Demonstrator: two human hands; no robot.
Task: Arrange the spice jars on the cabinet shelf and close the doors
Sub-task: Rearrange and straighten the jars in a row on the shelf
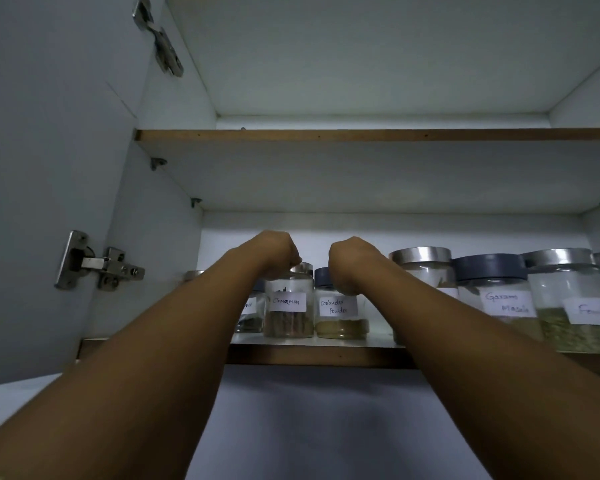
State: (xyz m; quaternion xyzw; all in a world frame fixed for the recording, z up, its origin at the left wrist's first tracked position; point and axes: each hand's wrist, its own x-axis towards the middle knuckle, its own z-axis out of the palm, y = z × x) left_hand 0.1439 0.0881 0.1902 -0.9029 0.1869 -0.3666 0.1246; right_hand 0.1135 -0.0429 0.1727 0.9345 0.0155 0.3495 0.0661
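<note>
From the head camera, both arms are reaching up to the lower cabinet shelf [312, 355], where the spice jars are standing in a row. The left hand [274, 249] is curling down over the cinnamon jar [289, 306], its fingers touching the lid; how firmly they are pinching cannot be told. The right hand [349, 263] is bending over the coriander powder jar [340, 313], fingers hidden, grip unclear. The left door [42, 168] is standing open.
</note>
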